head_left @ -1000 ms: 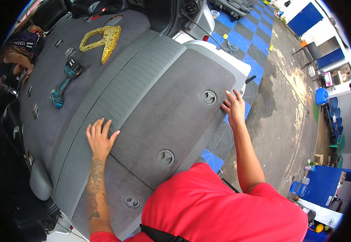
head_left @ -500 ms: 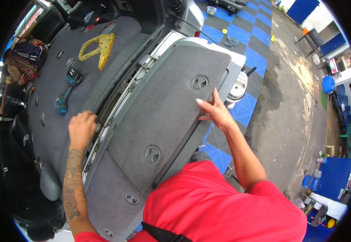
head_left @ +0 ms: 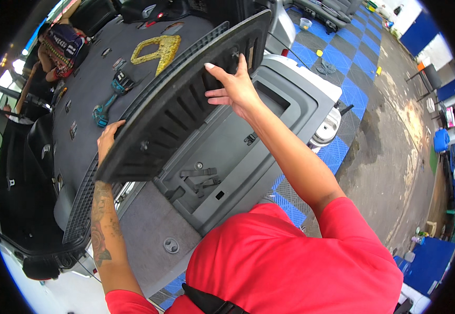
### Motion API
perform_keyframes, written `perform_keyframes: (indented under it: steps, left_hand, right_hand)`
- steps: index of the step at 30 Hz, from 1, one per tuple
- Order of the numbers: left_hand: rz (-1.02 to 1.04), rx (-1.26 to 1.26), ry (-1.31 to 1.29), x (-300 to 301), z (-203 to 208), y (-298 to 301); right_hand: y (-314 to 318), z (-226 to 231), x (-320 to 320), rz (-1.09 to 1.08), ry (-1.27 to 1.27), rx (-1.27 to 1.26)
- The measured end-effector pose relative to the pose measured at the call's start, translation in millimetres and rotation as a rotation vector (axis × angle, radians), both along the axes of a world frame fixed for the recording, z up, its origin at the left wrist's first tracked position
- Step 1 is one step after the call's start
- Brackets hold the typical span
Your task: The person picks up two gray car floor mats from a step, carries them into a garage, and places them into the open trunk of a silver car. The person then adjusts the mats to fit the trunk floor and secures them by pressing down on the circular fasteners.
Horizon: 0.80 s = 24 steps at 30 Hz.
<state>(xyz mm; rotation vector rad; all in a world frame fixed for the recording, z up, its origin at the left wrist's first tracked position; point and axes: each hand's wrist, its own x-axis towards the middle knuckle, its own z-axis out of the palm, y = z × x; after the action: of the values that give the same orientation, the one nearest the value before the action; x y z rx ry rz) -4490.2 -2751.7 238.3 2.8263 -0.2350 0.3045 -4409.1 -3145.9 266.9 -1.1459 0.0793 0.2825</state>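
A compartment lid (head_left: 172, 107) stands tilted up, with its black ribbed underside facing me. My left hand (head_left: 108, 138) is closed on the lid's lower left edge. My right hand (head_left: 233, 91) rests against the underside near a latch, thumb and fingers spread. Below lies the uncovered grey storage compartment (head_left: 238, 157) of the tailgate, holding black straps (head_left: 198, 178) with buckles. A smaller carpeted lid (head_left: 156, 222) with a round turn-latch lies flat beside it.
A teal cordless drill (head_left: 115, 94) and a yellow textured frame-shaped piece (head_left: 156, 49) lie on the grey cargo floor. Another person (head_left: 68, 44) is inside the vehicle at the far left. Blue and black tiles (head_left: 350, 102) cover the floor outside. A car seat (head_left: 329, 10) stands farther off.
The larger lid has swung up from lying flat, uncovering the compartment. My left hand has come onto its edge, and my right hand has moved up and left with it.
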Motion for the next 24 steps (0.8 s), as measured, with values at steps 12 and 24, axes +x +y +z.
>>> perform_keyframes:
  steps: [12, 24]
  left_hand:
    - [-0.024, 0.341, -0.373, 8, -53, 32]
    - [-0.054, -0.090, -0.357, -1, -63, 15]
  right_hand:
    - [20, -9, -7, -0.011, -0.102, -0.118]
    - [53, 33, -44, -0.152, -1.239, -1.100]
